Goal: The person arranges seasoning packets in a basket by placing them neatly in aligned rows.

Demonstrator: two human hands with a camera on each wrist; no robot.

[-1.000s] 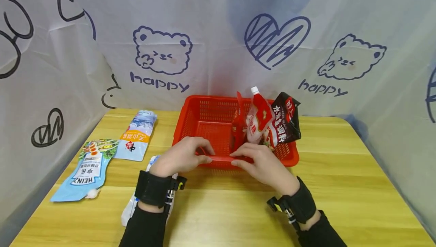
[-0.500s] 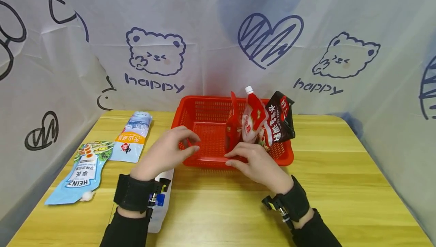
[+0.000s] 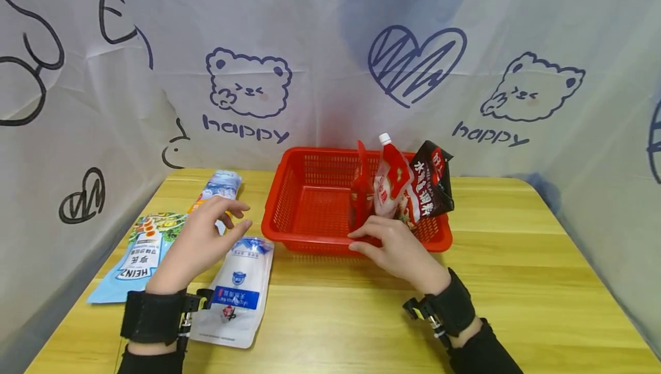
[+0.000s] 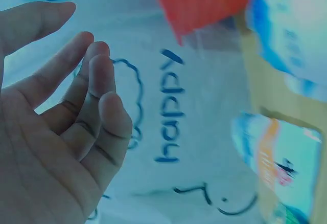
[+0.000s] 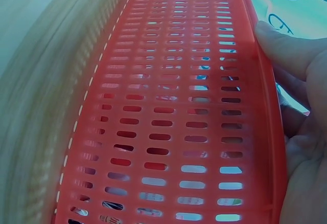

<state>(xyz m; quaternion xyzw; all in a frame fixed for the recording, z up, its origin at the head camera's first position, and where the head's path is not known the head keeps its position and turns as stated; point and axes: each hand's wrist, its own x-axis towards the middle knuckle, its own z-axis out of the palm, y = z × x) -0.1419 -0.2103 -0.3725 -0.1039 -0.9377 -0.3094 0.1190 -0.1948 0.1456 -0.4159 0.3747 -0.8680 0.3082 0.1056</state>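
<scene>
My right hand (image 3: pixel 395 245) grips the front rim of a red plastic basket (image 3: pixel 304 241). In the right wrist view its thumb (image 5: pixel 288 45) lies over the rim, with the fingers partly hidden behind. Holding nothing, my left hand (image 3: pixel 193 242) hovers with loosely bent fingers left of the basket. Close beside it lies a white salt bag (image 3: pixel 240 271) with a blue label. Standing in the basket's right half are a red packet (image 3: pixel 363 184), a white-capped red pouch (image 3: pixel 392 179) and a black seasoning packet (image 3: pixel 436 182).
On the table's left side lie a light-blue Heinz pouch (image 3: pixel 136 265), partly behind my left hand and wrist, and a blue-and-orange salt packet (image 3: pixel 223 182). White sheets (image 3: pixel 330 98) with drawings enclose the back and sides of the wooden table (image 3: pixel 521 282).
My left hand has let go of the basket's front rim and moved left and toward me, uncovering the white salt bag. The right hand stays on the rim.
</scene>
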